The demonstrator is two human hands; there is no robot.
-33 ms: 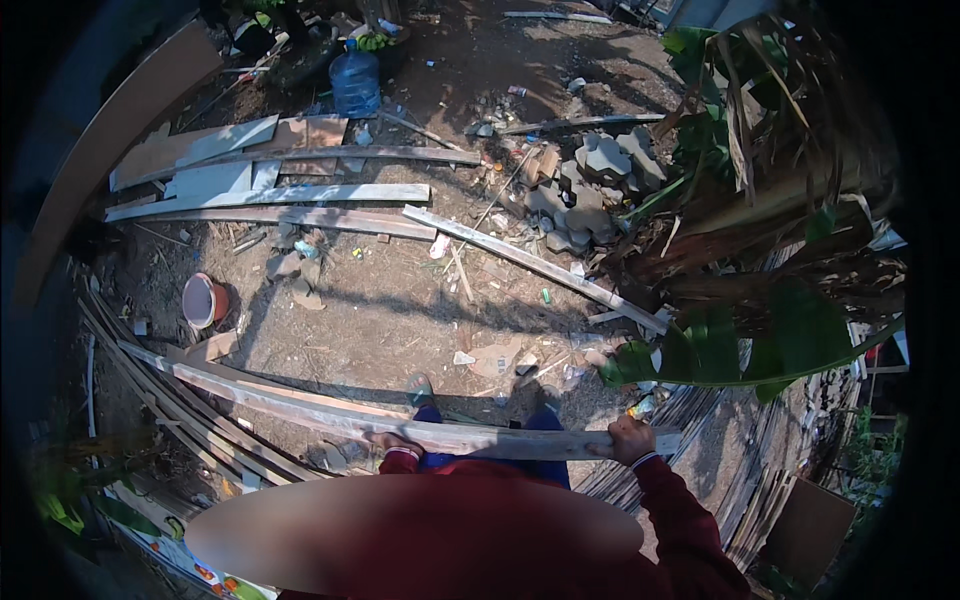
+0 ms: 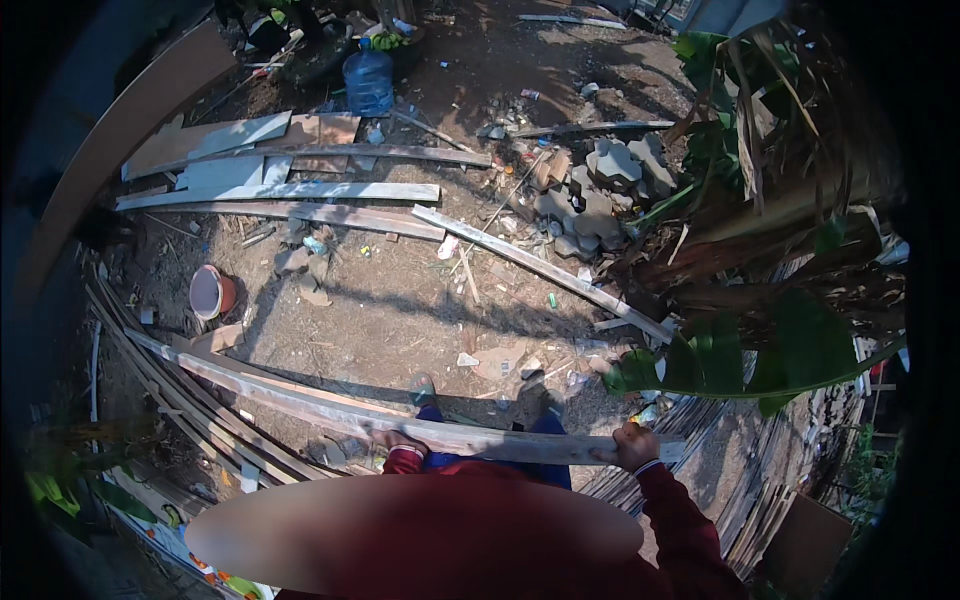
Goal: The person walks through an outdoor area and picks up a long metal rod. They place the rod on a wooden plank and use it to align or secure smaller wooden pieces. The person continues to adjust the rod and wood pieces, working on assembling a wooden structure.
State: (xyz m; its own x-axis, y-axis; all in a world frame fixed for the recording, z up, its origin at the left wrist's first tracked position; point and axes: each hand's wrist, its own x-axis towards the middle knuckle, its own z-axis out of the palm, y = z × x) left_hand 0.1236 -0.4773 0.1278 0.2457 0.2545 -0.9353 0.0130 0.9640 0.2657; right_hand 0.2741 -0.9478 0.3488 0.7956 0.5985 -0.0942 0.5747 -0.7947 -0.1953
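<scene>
A long, weathered wooden plank (image 2: 300, 406) stretches in front of my body, from the far left to just past my right hand. My right hand (image 2: 635, 447) is closed around it near its right end. Against the plank's near edge, my left hand (image 2: 398, 441) grips it at about waist level, its fingers partly hidden by the wood. Below the plank my legs in blue trousers and my shoes (image 2: 422, 388) show.
Stacked long boards (image 2: 190, 420) lie at left, beside an orange bucket (image 2: 212, 293). More planks (image 2: 290, 192) and a blue water jug (image 2: 368, 80) are farther off. Paving blocks (image 2: 590, 205), a slanting plank (image 2: 540, 268) and banana leaves (image 2: 790, 345) are at right.
The ground and the things on it have shifted slightly to the right in the view. Both hands stay on the plank, nearly in place.
</scene>
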